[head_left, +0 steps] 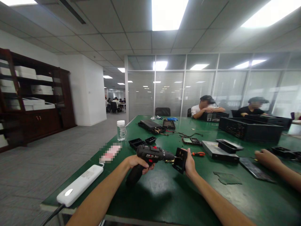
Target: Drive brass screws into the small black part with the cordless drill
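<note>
Glossy green tabletop (155, 199) beneath a panelled ceiling (138, 40), with a cordless drill (150, 153) held above it.
Left hand (139, 163) curls its fingers round the drill's grip, below the matte black, red-accented body; right hand (190, 163) grasps a boxy, open-faced black plastic housing (180, 161) by its far side from the drill, brassy spots inside. The drill's bit points into the housing, though contact is too small to judge. Beyond the drill's tip lies an orange-handled screwdriver (199, 154).
</note>
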Demonstrator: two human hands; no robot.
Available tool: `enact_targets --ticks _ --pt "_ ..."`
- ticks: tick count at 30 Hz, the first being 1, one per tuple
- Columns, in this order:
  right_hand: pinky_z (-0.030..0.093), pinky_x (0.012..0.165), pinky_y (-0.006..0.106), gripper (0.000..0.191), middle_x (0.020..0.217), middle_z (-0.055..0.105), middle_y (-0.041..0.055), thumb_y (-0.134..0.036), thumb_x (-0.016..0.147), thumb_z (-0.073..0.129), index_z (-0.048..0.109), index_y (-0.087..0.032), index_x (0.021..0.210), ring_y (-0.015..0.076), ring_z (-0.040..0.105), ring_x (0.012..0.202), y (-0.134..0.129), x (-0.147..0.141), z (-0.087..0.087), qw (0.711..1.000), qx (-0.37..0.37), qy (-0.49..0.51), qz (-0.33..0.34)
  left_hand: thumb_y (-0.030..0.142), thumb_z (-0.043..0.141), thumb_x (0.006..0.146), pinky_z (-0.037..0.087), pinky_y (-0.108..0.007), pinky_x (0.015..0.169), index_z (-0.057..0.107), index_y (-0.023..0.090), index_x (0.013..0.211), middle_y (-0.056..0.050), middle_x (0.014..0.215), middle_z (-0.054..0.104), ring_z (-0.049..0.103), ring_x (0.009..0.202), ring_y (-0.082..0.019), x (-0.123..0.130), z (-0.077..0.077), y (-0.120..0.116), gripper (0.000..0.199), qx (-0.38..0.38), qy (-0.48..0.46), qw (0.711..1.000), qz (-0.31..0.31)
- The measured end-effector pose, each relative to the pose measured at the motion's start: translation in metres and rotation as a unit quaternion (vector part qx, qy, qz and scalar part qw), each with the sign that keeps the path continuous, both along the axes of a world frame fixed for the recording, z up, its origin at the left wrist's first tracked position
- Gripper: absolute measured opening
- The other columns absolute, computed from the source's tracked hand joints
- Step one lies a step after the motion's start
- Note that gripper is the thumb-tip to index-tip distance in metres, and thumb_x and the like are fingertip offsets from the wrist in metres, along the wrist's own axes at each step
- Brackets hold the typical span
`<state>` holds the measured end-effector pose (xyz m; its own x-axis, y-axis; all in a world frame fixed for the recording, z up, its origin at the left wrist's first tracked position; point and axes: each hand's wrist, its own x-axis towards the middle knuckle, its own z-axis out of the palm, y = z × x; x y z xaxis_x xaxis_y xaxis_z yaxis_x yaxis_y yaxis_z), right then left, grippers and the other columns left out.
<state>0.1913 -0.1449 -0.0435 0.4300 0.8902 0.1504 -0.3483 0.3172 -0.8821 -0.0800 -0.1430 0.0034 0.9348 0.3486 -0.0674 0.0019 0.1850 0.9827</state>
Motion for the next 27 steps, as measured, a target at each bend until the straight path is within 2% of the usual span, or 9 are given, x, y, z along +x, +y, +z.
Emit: enact_targets --ticks 8,27 --pt "0.042 0.055 0.029 0.050 0.066 0.056 -0.0001 -0.061 0.061 0.042 0.056 -0.019 0.086 0.0158 0.053 0.059 -0.0063 -0.0024 0.0065 1.000 0.013 -0.004 0.001 0.018 0.058 0.057 0.037 -0.024 0.049 0.050 0.008 0.093 -0.005 0.075 0.049 0.045 0.049 -0.008 0.0006 0.0034 -0.0034 0.038 0.005 0.001 1.000 0.003" --pt "0.042 0.058 0.028 0.050 0.069 0.058 -0.0005 -0.060 0.061 0.042 0.057 -0.019 0.086 0.0158 0.053 0.062 -0.0015 0.0000 0.0026 1.000 0.009 -0.011 -0.010 0.019 0.058 0.057 0.037 -0.023 0.049 0.049 0.009 0.094 -0.005 0.075 0.049 0.045 0.049 -0.008 -0.0001 0.0020 -0.0023 0.040 0.016 0.000 1.000 0.003"
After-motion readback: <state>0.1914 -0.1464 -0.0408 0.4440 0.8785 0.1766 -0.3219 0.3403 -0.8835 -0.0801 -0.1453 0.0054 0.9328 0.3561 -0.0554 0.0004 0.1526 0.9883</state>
